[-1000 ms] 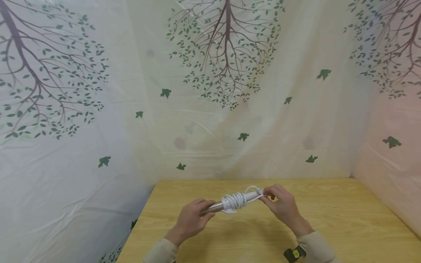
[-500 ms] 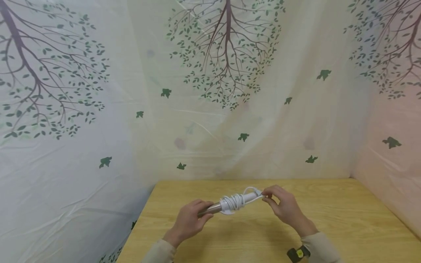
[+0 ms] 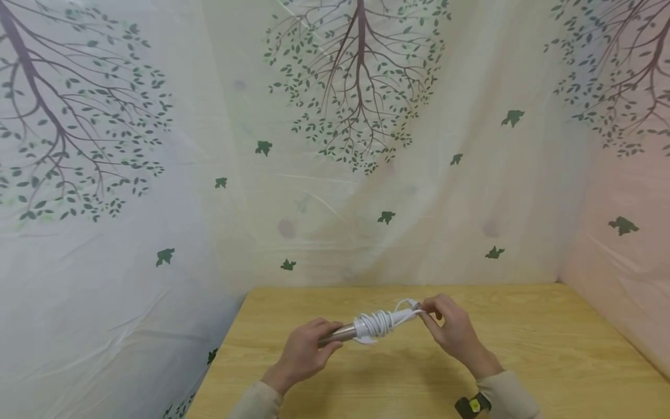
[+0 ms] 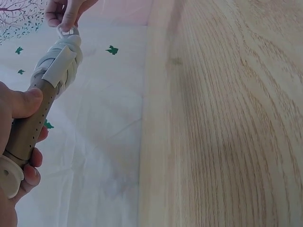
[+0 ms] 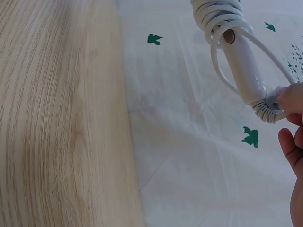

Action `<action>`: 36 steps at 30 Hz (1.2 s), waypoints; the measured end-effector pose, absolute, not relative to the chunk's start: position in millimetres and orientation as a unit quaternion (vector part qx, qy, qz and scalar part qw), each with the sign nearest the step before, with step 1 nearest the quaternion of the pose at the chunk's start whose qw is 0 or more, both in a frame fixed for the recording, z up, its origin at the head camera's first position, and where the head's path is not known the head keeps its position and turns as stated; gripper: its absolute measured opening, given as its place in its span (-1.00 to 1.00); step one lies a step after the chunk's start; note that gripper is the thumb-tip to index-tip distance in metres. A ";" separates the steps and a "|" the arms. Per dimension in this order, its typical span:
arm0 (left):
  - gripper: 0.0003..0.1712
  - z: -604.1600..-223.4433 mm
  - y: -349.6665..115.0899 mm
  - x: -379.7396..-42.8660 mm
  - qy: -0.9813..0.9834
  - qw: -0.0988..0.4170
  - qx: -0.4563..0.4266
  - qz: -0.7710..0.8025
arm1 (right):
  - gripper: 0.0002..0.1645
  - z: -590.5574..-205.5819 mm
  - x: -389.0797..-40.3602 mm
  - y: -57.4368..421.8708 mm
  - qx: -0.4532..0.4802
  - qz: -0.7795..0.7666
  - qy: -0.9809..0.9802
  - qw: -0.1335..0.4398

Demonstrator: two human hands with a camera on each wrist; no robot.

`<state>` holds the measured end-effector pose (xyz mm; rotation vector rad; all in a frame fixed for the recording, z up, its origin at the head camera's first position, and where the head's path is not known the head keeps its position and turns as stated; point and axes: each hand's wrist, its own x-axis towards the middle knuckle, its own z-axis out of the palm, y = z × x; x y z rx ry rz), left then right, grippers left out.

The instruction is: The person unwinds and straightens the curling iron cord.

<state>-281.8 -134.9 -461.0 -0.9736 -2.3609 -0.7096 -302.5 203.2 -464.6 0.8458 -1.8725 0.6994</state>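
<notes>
Left hand grasps the bronze-coloured barrel of a wand-shaped appliance, thumb along one side and fingers curled round the other. The appliance is held up in the air above the bench, slanting so that its white handle points toward the person's right. Rows of small holes run along the barrel, and a white cap finishes its far end. White cord is coiled several times round the handle where it meets the barrel, with a loose loop beyond the coils. At the tail, the right hand pinches between thumb and fingertips; it looks like the cord's end by the ribbed sleeve, though the fingers cover part of it.

Beige cuffs show at both wrists, and a dark strap with a yellow patch sits by the right one. Underneath, the bench is pale yellow wood with visible grain, softly shadowed below the hands. Creased cloth hangs behind it and on both sides, pinkish on the right, printed with upside-down trees and scattered green bird-like shapes.
</notes>
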 end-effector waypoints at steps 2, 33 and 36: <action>-0.61 -459.6 -135.6 -281.6 -0.863 0.246 -0.357 -0.260 | -0.77 -463.8 -302.1 203.2 0.340 0.286 -0.761 0.473; -0.64 -451.7 -142.7 -275.3 -0.864 0.262 -0.332 -0.272 | -0.59 -469.6 -284.0 202.0 0.286 0.367 -0.779 0.419; -0.64 -447.9 -142.6 -275.5 -0.862 0.267 -0.330 -0.278 | -0.60 -458.5 -271.5 192.6 0.288 0.373 -0.781 0.410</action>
